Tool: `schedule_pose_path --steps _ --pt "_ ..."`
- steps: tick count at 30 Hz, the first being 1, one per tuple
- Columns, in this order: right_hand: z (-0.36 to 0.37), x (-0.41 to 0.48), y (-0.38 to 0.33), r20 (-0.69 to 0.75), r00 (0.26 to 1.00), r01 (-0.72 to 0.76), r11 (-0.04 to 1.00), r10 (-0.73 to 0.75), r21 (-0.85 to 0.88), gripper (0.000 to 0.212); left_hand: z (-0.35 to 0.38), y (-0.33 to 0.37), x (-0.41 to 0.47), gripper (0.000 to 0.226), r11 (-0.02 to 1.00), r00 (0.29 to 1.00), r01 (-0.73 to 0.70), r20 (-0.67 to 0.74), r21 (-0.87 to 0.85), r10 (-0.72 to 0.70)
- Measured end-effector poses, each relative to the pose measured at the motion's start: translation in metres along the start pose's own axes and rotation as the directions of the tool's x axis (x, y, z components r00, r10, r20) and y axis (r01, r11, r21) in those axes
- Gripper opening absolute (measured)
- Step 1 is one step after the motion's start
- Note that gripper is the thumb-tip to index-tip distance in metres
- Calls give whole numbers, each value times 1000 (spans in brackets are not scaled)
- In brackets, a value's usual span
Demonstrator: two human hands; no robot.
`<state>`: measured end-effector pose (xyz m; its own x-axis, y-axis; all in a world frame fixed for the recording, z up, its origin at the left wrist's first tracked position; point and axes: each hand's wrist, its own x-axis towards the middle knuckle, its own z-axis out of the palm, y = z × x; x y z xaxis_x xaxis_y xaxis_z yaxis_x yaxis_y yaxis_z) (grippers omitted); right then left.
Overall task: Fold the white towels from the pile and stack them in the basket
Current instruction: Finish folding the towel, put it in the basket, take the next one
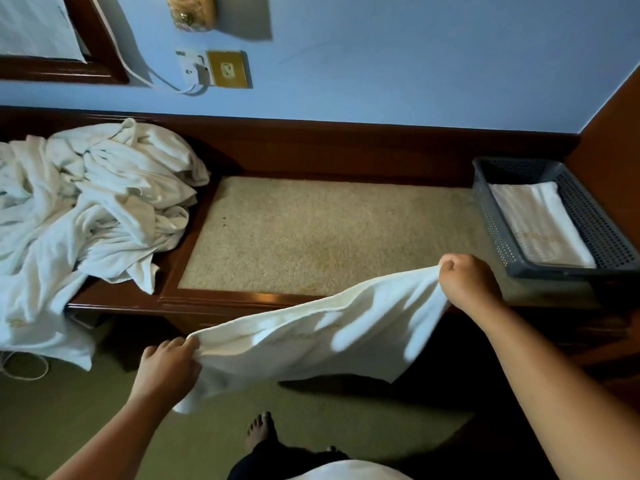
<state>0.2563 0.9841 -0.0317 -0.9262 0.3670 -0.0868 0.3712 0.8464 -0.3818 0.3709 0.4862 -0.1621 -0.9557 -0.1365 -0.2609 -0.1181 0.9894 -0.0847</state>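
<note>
Head view. A: What are the hands holding?
B: One towel (311,337), stretched between them in the air over the near edge of the bench (311,237). The left hand (166,365) grips one end, low down. The right hand (467,282) has its fingers curled tight round the other end, higher up.
A: And the others?
B: The pile (90,209) lies crumpled on the bench's left end, spilling over the front. The basket (498,216) stands at the right end, well apart from the pile, with a folded towel (540,226) lying flat inside.
</note>
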Motion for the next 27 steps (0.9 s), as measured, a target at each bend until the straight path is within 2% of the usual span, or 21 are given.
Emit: schedule_pose_path --steps 4,8,12,14,16,18,20,21,22,23,25,26,27 --pt "15 -14 -18 49 996 76 997 -76 0 26 -10 22 12 30 998 998 -57 2 -17 57" --pt "37 -40 -36 142 961 228 970 -238 78 26 -28 59 14 32 955 983 -184 -33 -235 182" --pt "56 -68 -46 196 919 293 926 -342 240 24 -49 102 6 42 817 946 -324 -173 -477 274" --pt "65 -78 -50 236 889 325 903 -393 280 24 -64 120 -1 38 737 916 -401 -241 -544 321" --pt "70 -87 -53 331 820 388 879 -467 277 25 -83 135 -9 30 661 873 -487 -314 -571 372" --pt "68 -95 -57 456 742 434 870 -493 235 13 -101 144 -13 24 588 830 -557 -375 -586 412" --pt "63 -100 -62 531 672 479 850 -517 220 68 -118 149 -18 19 510 779 -625 -432 -591 455" --pt "63 -99 -65 555 658 490 849 -509 198 89 -124 152 -20 18 471 742 -668 -462 -576 486" --pt "63 -99 -68 564 648 510 842 -512 179 95 -130 155 -22 18 434 701 -709 -488 -556 520" --pt "64 -97 -71 559 639 531 829 -529 176 89 -134 157 -24 18 397 665 -740 -502 -543 553" --pt "64 -92 -72 501 607 625 760 -617 179 44 -137 158 -26 20 360 626 -768 -506 -529 593" --pt "61 -90 -72 457 606 658 733 -651 171 19 -133 155 -25 20 375 618 -777 -496 -506 610" --pt "58 -86 -69 416 626 665 730 -659 157 6 -129 149 -24 18 426 615 -784 -471 -451 632"
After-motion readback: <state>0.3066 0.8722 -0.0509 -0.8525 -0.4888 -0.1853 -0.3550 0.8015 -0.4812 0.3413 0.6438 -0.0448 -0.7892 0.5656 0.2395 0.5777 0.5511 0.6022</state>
